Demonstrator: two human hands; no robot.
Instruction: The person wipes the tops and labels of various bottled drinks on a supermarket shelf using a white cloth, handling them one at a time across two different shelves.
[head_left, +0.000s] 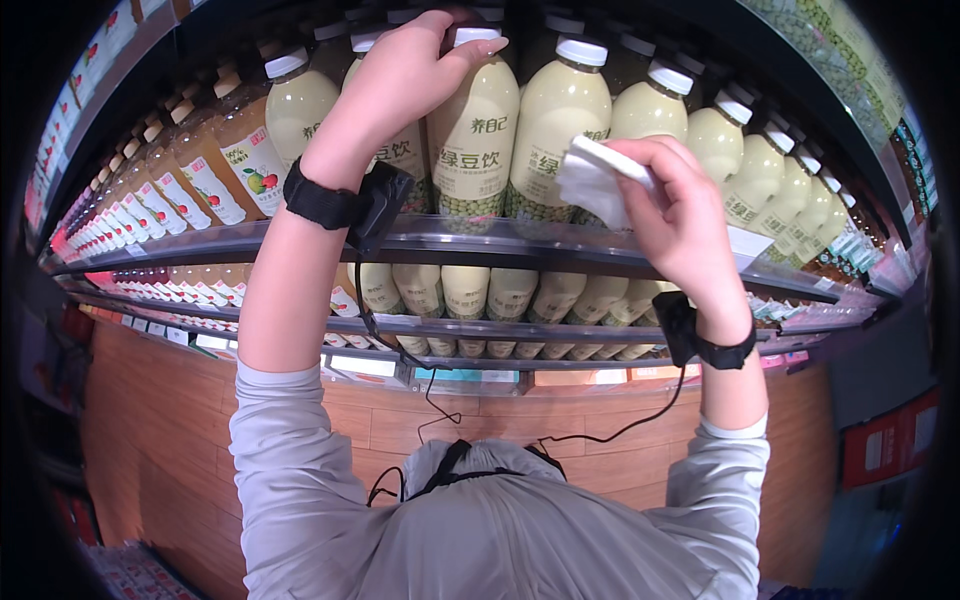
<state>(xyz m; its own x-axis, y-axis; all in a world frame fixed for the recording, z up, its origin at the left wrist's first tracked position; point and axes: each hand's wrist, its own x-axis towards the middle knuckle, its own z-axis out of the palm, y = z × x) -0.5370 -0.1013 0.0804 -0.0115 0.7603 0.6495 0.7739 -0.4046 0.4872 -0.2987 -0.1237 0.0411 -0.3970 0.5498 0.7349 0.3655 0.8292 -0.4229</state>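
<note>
My left hand (420, 64) reaches over a plastic bottle of mung bean drink (474, 127) on the upper shelf, its thumb at the white cap and its other fingers partly hidden behind it. Whether the fingers close on the bottle cannot be told. In my right hand (667, 199), a folded white cloth or tissue (600, 180) is pinched between thumb and fingers. The cloth hangs in front of the neighbouring mung bean drink bottles, near the shelf's front edge. Both wrists wear black straps with small devices and cables.
Rows of amber juice bottles (251, 161) stand at the left, more pale green bottles (709, 142) at the right. A clear strip edges the shelf (525, 238). Lower shelves hold further bottles (465, 292). Black cables (630, 431) hang between the wrists and my body above the wooden floor (600, 465).
</note>
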